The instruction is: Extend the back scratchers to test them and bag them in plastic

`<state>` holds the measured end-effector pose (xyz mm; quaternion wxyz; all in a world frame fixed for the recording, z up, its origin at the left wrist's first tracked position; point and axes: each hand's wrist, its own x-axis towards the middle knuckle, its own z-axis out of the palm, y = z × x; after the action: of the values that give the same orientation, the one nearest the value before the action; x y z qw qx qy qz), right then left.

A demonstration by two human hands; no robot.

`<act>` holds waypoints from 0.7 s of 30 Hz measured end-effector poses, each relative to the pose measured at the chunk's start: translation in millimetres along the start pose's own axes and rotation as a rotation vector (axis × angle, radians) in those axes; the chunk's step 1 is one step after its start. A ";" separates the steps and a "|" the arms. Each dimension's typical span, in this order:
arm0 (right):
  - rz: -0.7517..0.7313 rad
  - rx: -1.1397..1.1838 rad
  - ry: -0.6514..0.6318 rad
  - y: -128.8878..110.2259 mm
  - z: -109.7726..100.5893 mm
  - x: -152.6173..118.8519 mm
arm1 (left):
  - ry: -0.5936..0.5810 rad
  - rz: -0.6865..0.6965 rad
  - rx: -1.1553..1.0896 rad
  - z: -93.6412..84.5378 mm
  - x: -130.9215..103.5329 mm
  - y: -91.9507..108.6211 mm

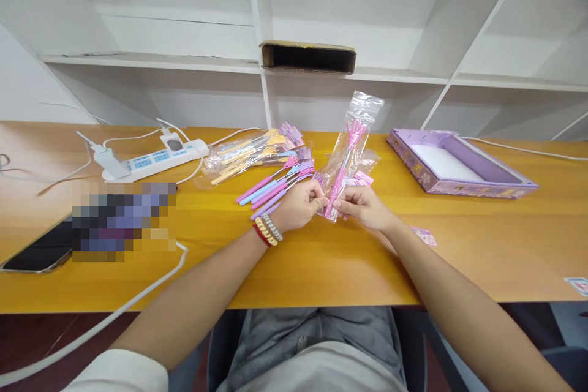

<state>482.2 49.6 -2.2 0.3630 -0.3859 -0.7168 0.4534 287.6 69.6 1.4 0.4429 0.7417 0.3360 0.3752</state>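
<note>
Upright between my hands is a pink back scratcher (pixel 339 179) with a claw-like head, inside a clear zip bag (pixel 366 104). My left hand (pixel 298 203) pinches the bag's lower left edge, thumb against fingers. On the other side, my right hand (pixel 362 206) is closed on the bag beside the handle's lower end. Several loose back scratchers (pixel 266 187) with pink, blue and purple handles lie just left of my left hand. Behind them rest bagged ones with yellow handles (pixel 239 165). A small pink card (pixel 362 177) shows behind my right hand.
At the right stands a shallow purple box (pixel 482 188). A white power strip (pixel 156 159) with plugs and cables sits at the left, near a dark phone (pixel 41 248). One pink card (pixel 424 236) lies right of my forearm. Behind the table, shelves hold a cardboard box (pixel 307 49).
</note>
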 end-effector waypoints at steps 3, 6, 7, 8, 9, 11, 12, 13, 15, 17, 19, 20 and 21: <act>-0.023 0.022 -0.029 -0.4 2.0 1.2 | -0.055 0.029 0.088 -5.5 -1.3 2.6; -0.034 0.094 0.058 -0.4 0.4 3.3 | -0.167 0.047 0.242 -10.9 -3.8 6.9; -0.029 0.120 0.135 0.2 -1.2 3.9 | -0.203 0.051 0.273 -12.1 -4.5 7.7; -0.019 0.143 0.209 1.0 -3.3 4.4 | -0.233 0.052 0.286 -12.9 -4.9 8.2; -0.004 0.165 0.266 2.0 -5.4 4.7 | -0.258 0.049 0.282 -13.6 -5.1 8.1; 0.036 0.216 0.305 3.7 -9.0 5.0 | -0.303 0.025 0.234 -14.9 -4.9 6.8; 0.056 0.247 0.306 4.3 -9.9 5.0 | -0.331 0.005 0.200 -15.9 -4.5 6.0; 0.073 0.277 0.302 4.5 -10.3 5.0 | -0.361 -0.020 0.160 -17.1 -4.1 5.3; 0.098 0.315 0.287 4.0 -9.4 5.2 | -0.421 -0.090 0.052 -19.8 -3.3 4.9; 0.106 0.311 0.266 3.0 -7.3 5.8 | -0.460 -0.163 -0.063 -22.0 -2.7 6.2; 0.105 0.301 0.256 2.3 -5.2 6.5 | -0.472 -0.197 -0.156 -22.6 -2.7 8.6; 0.103 0.302 0.252 2.2 -4.2 6.7 | -0.480 -0.199 -0.187 -22.2 -2.8 9.8; 0.100 0.306 0.247 2.2 -3.1 6.9 | -0.491 -0.199 -0.204 -21.2 -2.9 10.7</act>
<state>482.3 57.4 -2.0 0.4795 -0.4141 -0.5695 0.5237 269.7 71.7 17.3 0.6180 0.7254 0.2503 0.1707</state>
